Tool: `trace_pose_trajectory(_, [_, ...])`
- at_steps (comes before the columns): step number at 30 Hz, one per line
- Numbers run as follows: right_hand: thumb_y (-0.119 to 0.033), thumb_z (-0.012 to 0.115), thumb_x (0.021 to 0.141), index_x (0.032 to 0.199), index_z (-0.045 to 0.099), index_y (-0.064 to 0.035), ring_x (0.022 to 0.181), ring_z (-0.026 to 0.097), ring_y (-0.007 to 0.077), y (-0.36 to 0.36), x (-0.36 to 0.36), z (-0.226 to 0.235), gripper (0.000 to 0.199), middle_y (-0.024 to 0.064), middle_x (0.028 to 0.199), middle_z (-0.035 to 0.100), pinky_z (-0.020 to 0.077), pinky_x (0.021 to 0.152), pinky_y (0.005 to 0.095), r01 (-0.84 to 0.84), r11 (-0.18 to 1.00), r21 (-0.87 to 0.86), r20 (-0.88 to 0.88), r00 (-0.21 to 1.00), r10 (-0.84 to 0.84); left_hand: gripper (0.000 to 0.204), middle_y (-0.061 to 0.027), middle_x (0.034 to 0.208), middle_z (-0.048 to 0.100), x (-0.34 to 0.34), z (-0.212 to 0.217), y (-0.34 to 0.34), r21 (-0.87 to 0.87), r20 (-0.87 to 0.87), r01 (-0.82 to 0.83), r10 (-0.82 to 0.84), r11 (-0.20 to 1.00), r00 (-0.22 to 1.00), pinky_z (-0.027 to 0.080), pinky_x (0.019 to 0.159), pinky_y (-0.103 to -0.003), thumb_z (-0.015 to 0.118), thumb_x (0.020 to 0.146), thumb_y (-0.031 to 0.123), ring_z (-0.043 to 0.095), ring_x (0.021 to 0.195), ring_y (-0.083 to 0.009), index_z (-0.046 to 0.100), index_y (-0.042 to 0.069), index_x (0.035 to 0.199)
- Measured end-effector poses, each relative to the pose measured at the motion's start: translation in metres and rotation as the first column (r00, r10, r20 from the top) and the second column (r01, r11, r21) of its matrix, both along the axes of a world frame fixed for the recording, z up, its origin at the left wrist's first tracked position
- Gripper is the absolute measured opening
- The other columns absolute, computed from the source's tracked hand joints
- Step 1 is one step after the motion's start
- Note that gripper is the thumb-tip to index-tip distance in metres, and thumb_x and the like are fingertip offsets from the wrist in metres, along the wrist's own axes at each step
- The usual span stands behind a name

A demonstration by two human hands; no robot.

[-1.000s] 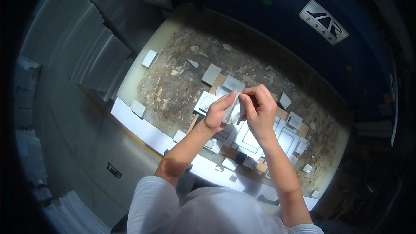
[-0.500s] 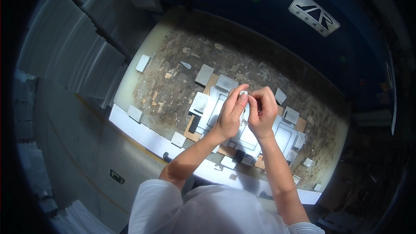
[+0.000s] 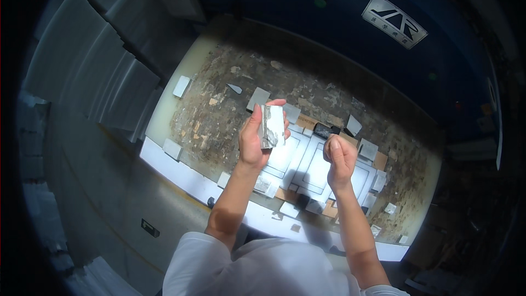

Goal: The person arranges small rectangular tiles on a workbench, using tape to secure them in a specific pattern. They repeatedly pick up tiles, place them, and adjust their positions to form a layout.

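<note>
The block was up in the left hand, above the left part of the white panel and clear of the table. The left hand was wrapped part-way round it, thumb along the left edge and fingertips past the right, the patchy white and grey face turned up.

The right hand hung apart over the panel, curled nearly into a fist with its thumb on top; whether it pinched anything could not be told. A black piece lay just beyond it, with a pointed shard near.

The block looked stiff and light enough for 1 hand, though its true weight could not be judged. Its ragged surface layer seemed likely to flake, and loose bits might have made it slip. The 2 long edges appeared the best place to take hold, with fingers supporting it underneath; the corners looked likelier to chip, and pressing on the torn patches seemed a poor choice.
</note>
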State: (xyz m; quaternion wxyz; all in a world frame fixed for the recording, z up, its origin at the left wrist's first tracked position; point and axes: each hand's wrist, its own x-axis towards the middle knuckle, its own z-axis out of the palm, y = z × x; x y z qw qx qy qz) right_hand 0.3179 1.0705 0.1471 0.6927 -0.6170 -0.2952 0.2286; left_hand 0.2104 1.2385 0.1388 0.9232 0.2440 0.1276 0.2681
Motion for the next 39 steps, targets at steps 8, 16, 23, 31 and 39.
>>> trace_pose_trajectory(8, [-0.017,0.067,0.093,0.109,0.061,0.0016,0.069,0.049,0.0089,0.041,-0.037,0.026,0.025,0.0012,0.082,0.054,0.0399,0.062,0.0228,-0.083,0.984,-0.16,0.246,0.961,0.122,0.064,-0.0074,0.101,0.059,-0.009,-0.013,-0.008,0.09,-0.137,-0.026,0.038,0.996,0.99,0.049,0.072,-0.031,0.035,0.106,0.05,0.056,0.087,-0.0152,0.048,-0.005,0.136])
trace_pose_trajectory(16, [-0.006,0.067,0.088,0.081,0.06,0.0001,0.06,0.058,0.022,0.049,-0.048,0.006,0.012,0.0096,0.071,0.059,0.0454,0.057,0.0302,-0.233,0.935,-0.267,0.474,0.813,0.338,0.058,-0.0074,0.094,0.06,-0.016,-0.03,-0.002,0.103,-0.231,-0.205,0.224,0.973,0.947,0.051,0.069,-0.032,0.041,0.106,0.047,0.059,0.081,-0.015,0.052,-0.005,0.13])
trace_pose_trajectory(23, [-0.004,0.064,0.091,0.087,0.061,-0.0011,0.063,0.057,0.0181,0.003,-0.039,0.028,0.005,0.0073,0.076,0.06,0.0438,0.057,0.0285,-0.337,0.937,-0.089,0.264,0.899,0.349,0.062,-0.0104,0.098,0.059,-0.044,-0.036,0.058,0.073,-0.14,-0.292,0.3,0.953,0.944,0.048,0.069,-0.035,0.041,0.105,0.048,0.056,0.083,-0.0199,0.048,-0.006,0.133])
trace_pose_trajectory(31, [-0.004,0.068,0.087,0.108,0.064,-0.0012,0.085,0.064,0.0211,0.038,0.183,-0.122,0.022,0.0114,0.094,0.067,0.0499,0.077,0.0321,0.371,0.847,-0.382,0.494,0.856,-0.152,0.06,-0.0083,0.092,0.061,-0.067,-0.059,0.039,0.144,-0.382,-0.113,0.16,0.983,0.91,0.052,0.068,-0.031,0.041,0.105,0.047,0.06,0.08,-0.016,0.051,-0.006,0.131])
trace_pose_trajectory(39, [-0.013,0.074,0.08,0.109,0.067,-0.0135,0.102,0.064,0.0358,0.082,0.223,-0.15,0.03,0.0119,0.107,0.065,0.052,0.085,0.0424,0.264,0.767,-0.585,0.686,0.665,0.294,0.057,-0.0073,0.087,0.061,-0.102,-0.07,0.036,0.115,-0.526,-0.155,0.193,0.981,0.829,0.053,0.07,-0.029,0.043,0.105,0.047,0.061,0.076,-0.0141,0.055,-0.004,0.13])
